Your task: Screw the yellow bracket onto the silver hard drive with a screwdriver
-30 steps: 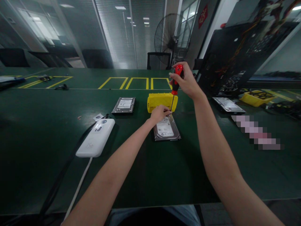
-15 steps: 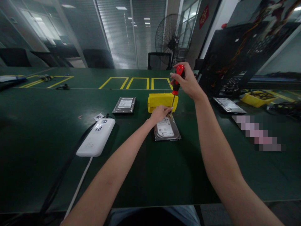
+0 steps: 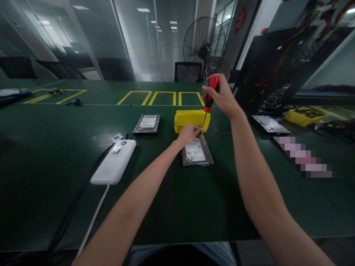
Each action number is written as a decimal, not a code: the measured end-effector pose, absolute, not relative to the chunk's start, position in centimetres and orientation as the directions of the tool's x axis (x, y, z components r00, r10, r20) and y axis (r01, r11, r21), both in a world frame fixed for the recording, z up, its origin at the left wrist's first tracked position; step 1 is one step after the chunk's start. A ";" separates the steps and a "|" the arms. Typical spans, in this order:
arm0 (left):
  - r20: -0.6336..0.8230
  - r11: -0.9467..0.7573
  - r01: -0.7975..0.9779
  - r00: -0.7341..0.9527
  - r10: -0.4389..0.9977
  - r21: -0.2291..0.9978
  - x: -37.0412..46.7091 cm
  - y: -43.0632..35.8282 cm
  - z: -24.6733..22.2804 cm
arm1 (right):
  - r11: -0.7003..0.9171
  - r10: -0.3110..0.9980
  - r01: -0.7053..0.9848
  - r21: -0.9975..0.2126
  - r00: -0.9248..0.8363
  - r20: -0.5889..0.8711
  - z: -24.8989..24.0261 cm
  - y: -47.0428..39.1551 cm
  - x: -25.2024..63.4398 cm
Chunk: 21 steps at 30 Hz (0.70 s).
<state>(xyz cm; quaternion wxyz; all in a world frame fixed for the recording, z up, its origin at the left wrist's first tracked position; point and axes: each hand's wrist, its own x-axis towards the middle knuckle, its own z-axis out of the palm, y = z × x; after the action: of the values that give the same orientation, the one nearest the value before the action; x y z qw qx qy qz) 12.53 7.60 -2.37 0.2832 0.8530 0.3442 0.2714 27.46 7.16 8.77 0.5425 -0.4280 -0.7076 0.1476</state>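
Centre of the table [image 3: 194, 207] lies a hard drive [image 3: 198, 154], left hand [image 3: 189, 135] over its far end, right hand [image 3: 224, 98] above on the screwdriver [image 3: 209, 101], shaft slanting down beside the left hand! Just behind, a bin [image 3: 191, 117]. Over left, a second drive [image 3: 146, 124]; nearer, a corded device [image 3: 115, 162], its cable [image 3: 95, 216] running to the near edge. Out right, a third drive [image 3: 271, 125], a basket [image 3: 301, 119] behind and right of it; beyond the table, a fan [image 3: 203, 51]

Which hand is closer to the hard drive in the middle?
The left one. The left hand is right at the far end of the hard drive. The right hand is higher up, holding the red and black screwdriver.
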 end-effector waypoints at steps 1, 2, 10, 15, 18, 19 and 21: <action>0.268 -0.609 0.442 0.618 0.739 0.659 12.5 7.6 -2.4 | 0.590 0.766 0.446 -0.673 -0.045 0.641 8.8 7.2 27.5; 0.269 -0.615 0.450 0.620 0.737 0.648 12.5 7.7 -2.4 | 0.590 0.766 0.448 -0.672 -0.049 0.641 8.8 7.2 27.5; 0.268 -0.619 0.448 0.626 0.732 0.645 12.4 7.7 -2.5 | 0.589 0.764 0.473 -0.656 -0.062 0.642 8.9 7.1 27.5; 0.276 -0.626 0.447 0.626 0.729 0.639 12.5 7.9 -2.6 | 0.612 0.745 0.494 -0.617 -0.100 0.659 8.7 7.5 27.7; 0.285 -0.630 0.456 0.619 0.732 0.628 12.7 8.0 -2.7 | 0.640 0.722 0.507 -0.578 -0.138 0.678 8.5 7.7 27.8; 0.286 -0.630 0.458 0.617 0.733 0.627 12.7 8.0 -2.8 | 0.644 0.718 0.511 -0.569 -0.146 0.681 8.5 7.8 27.9; 0.283 -0.628 0.457 0.618 0.734 0.630 12.7 8.1 -2.8 | 0.646 0.715 0.517 -0.562 -0.152 0.682 8.5 7.9 27.9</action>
<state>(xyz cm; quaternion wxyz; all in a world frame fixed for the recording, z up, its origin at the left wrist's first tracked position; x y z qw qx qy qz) 12.74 8.12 -2.82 0.2580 0.8616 0.3456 0.2676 27.92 7.85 8.49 0.5063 -0.4092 -0.7527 0.0978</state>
